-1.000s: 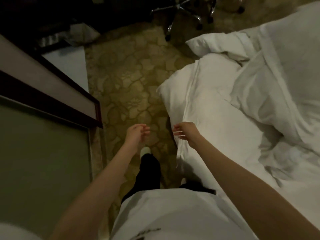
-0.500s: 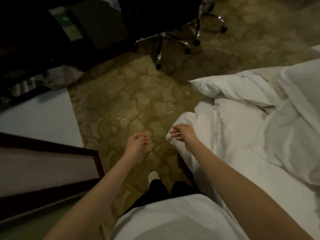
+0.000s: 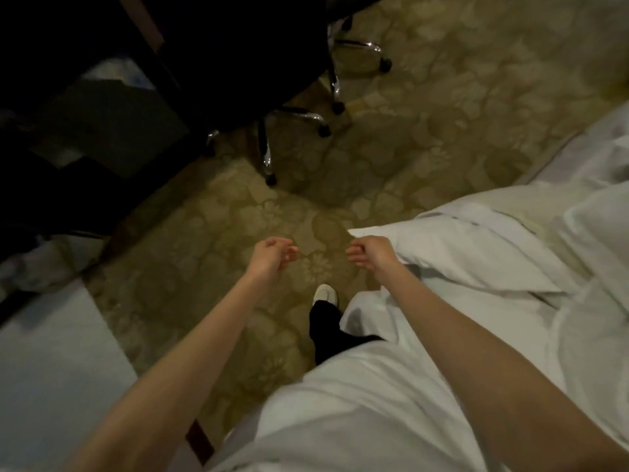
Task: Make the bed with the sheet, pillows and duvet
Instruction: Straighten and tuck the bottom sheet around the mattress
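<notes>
Right of both hands: white bedding [image 3: 476, 260] heaped along the bed's edge; whether this padded piece is a pillow or the duvet cannot be told.
Nearest part: its pointed corner [image 3: 357, 232], aimed leftward over the carpet [image 3: 204, 233], just beside the right knuckles.
Long axis: runs from that corner away to the right, across the mattress.
Nearer hand: right hand [image 3: 372, 253], just beside the corner; contact cannot be confirmed.
Right hand state: back of hand uppermost, fingers loosely curled, nothing held.
Left hand [image 3: 272, 255]: out over the carpet, well apart from the bedding, fingers loosely curled, nothing held.
Sheet [image 3: 544, 318]: rumpled white cloth beside the right forearm.
Judged next reach: short and rightward for the right hand; the left would have to cross over.
Other: office chair base [image 3: 296, 114] ahead; white shoe [image 3: 325, 292] below the hands.
</notes>
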A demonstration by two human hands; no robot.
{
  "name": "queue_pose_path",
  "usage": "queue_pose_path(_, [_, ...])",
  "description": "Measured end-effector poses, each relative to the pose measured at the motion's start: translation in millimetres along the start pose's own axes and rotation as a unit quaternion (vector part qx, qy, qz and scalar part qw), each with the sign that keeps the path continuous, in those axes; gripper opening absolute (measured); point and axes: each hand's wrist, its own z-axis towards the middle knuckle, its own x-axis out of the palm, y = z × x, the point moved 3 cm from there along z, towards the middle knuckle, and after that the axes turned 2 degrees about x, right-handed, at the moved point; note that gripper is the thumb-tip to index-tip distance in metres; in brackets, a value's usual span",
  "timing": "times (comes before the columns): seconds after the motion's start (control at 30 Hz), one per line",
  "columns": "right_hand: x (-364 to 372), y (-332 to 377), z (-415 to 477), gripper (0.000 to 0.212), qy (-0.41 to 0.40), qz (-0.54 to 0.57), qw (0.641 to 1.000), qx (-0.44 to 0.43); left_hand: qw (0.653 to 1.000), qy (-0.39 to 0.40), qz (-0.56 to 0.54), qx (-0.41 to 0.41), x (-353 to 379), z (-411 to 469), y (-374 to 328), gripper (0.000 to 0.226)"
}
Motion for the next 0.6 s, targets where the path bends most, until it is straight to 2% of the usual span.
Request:
queue_pose_path(0.17, [-16.9, 109.1, 34.7, 0.016, -0.019, 0.066, 0.997, -0.016, 0.994, 0.082, 0.067, -0.003, 48.7, 89.7, -106.7, 0.019])
queue_pose_path(0.3, [-54.8, 167.9, 68.9, 0.018, -0.061, 0.131, 0.989, -0.016, 0.984, 0.143, 0.108, 0.018, 106.4, 146.6, -182.5, 0.021])
queue_pose_path(0.5, [-130.3, 230.1, 131.4, 0.021, -0.147, 0.254, 0.956, 0.016, 0.954, 0.231, 0.183, 0.061, 221.5, 242.0, -293.3, 0.026])
queue_pose_path(0.6, [-175.5, 274.3, 166.2, 0.027, -0.202, 0.319, 0.926, 0.018, 0.929, 0.280, 0.229, 0.076, 285.6, 287.1, -353.5, 0.023])
